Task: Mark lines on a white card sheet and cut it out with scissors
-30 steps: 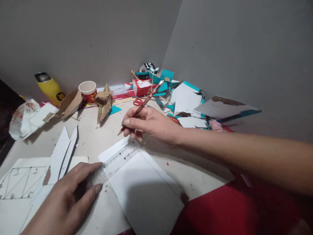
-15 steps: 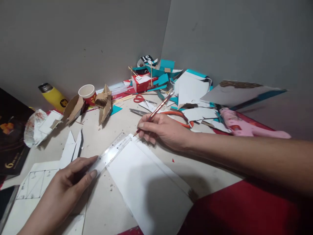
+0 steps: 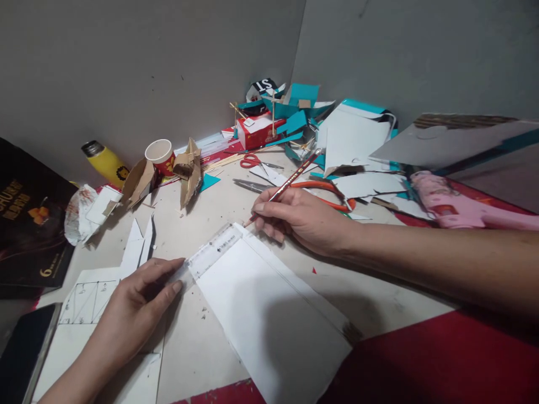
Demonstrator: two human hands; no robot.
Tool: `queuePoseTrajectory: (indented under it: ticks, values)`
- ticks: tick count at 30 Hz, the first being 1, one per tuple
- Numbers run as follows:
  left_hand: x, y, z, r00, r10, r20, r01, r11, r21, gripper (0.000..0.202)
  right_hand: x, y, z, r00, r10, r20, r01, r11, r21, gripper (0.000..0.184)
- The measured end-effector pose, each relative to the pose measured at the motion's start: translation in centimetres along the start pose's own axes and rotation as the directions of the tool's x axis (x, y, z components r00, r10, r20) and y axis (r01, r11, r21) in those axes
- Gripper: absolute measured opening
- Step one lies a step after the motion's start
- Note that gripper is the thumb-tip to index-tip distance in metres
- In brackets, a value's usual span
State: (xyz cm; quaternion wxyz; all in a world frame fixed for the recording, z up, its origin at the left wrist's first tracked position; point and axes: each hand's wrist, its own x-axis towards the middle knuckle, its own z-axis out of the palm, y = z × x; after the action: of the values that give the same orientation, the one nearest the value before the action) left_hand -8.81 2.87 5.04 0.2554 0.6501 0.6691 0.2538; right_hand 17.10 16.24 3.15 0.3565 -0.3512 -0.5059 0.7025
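Grey walls meet in a corner behind a pale, scuffed bench (image 3: 219, 359) littered with card offcuts. At the middle of the frame a clear ruler (image 3: 208, 252) lies flat across the top edge of a white card sheet (image 3: 261, 314). Its long axis slants from lower left up to upper right, with the far end pointing toward the pencil tip. The left hand (image 3: 141, 303), at lower left, presses fingertips down on the ruler's near end. The right hand (image 3: 301, 216), right of centre, grips a red pencil (image 3: 284, 188) with its point at the ruler's far end, while the shaft leans away to the upper right.

Only one end of the ruler is pinned, so I'd guess a firm stroke could swing the free end and leave a crooked line. The card itself is not held and might slide with it.

Farther out, orange-handled pliers (image 3: 320, 188) lie just behind the right hand, and red scissors (image 3: 251, 161) lie beyond them. Teal scraps (image 3: 301, 95) are heaped in the corner, and a paper cup (image 3: 160, 154) and a yellow bottle (image 3: 105, 163) stand at upper left.
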Motion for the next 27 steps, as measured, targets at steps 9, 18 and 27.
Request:
queuePoseTrajectory:
  ticks: [9, 18, 27]
  values:
    - [0.26, 0.26, -0.24, 0.999, -0.002, 0.038, 0.002, 1.000, 0.008, 0.025, 0.00, 0.10, -0.31, 1.000, -0.015, 0.026, 0.015, 1.000, 0.017, 0.013]
    - [0.03, -0.11, -0.35, 0.998, -0.054, 0.043, 0.057, 0.996, -0.069, 0.028, -0.16, -0.16, -0.21, 1.000, 0.000, -0.001, 0.000, 0.999, 0.052, 0.013]
    - [-0.58, 0.58, -0.52, 0.978, -0.207, 0.029, 0.205, 0.923, -0.326, 0.022, -0.29, -0.70, 0.16, 0.989, -0.071, -0.132, 0.082, 0.994, 0.078, 0.015]
